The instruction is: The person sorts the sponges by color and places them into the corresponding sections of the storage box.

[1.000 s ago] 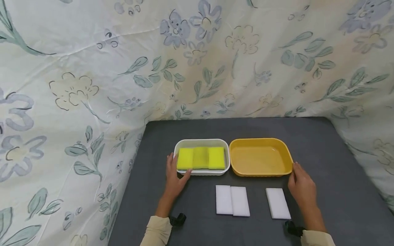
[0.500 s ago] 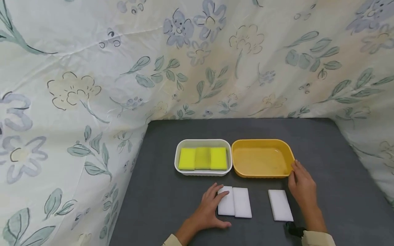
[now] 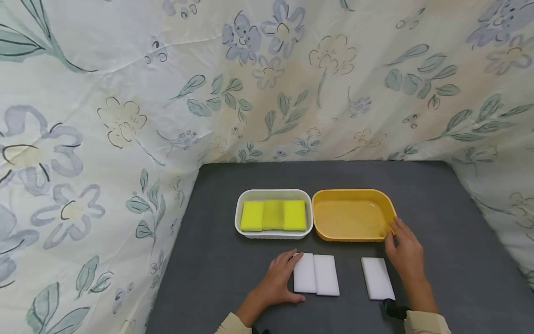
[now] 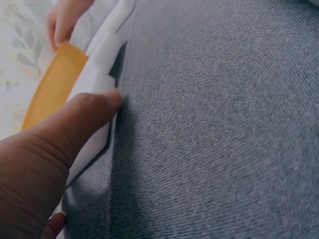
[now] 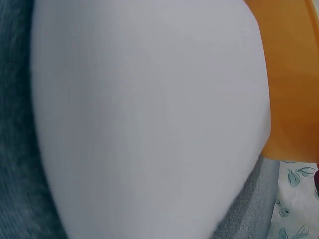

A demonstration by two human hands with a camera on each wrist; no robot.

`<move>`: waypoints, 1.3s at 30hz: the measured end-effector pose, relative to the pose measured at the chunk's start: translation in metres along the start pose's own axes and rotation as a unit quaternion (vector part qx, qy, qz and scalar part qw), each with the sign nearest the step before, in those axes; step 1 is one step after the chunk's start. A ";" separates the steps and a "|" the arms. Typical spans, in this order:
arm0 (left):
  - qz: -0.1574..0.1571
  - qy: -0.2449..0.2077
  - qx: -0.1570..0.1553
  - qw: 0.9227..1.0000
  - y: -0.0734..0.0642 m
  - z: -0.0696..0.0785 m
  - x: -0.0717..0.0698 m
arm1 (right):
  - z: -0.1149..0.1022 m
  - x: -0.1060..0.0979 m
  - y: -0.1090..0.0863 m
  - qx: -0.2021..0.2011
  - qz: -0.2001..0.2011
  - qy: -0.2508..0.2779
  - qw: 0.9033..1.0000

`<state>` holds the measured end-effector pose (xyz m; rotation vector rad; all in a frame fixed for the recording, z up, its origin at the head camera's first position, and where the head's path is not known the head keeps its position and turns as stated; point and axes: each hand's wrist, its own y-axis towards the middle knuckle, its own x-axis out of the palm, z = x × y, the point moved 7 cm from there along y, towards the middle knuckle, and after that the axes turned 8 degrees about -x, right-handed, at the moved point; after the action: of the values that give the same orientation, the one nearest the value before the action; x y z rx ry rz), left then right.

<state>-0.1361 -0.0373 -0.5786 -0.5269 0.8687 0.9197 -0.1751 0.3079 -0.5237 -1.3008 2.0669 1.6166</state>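
Two white sponges lie side by side on the dark table. My left hand (image 3: 275, 280) spans the left white sponge (image 3: 305, 276), its fingertips at the far edge and its thumb by the near edge. In the left wrist view the thumb (image 4: 79, 117) overlaps the white sponge edge. My right hand (image 3: 404, 253) pinches the front right corner of the yellow tray (image 3: 352, 215), whose inside is bare. Another white sponge (image 3: 377, 278) lies left of the right wrist and fills much of the right wrist view.
Left of the yellow tray, a white tray (image 3: 273, 235) holds several yellow sponges (image 3: 273, 215) in a row. The second white sponge (image 3: 326, 275) adjoins the left one. Floral cloth (image 3: 292, 93) hangs behind the dark table (image 3: 250, 174) and at its sides.
My left hand has left the white tray, come down and right to the left white sponge, and drawn back slightly to its ends. My right hand stays at the yellow tray's corner.
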 end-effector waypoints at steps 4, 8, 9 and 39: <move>0.007 0.011 0.003 1.000 0.001 0.000 -0.003 | 0.000 0.001 0.000 0.002 -0.001 -0.002 1.000; 0.014 0.015 0.010 1.000 0.001 -0.002 -0.004 | 0.000 0.002 0.000 0.010 0.000 -0.004 1.000; 0.016 0.013 0.013 1.000 0.000 -0.003 -0.004 | 0.000 0.002 0.000 0.012 0.001 -0.004 1.000; 0.057 -0.077 0.009 0.995 0.015 0.019 -0.039 | 0.003 0.001 -0.003 0.027 -0.003 0.000 1.000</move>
<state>-0.1534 -0.0339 -0.5361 -0.3874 0.7727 1.0414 -0.1745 0.3100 -0.5277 -1.2888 2.0889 1.5477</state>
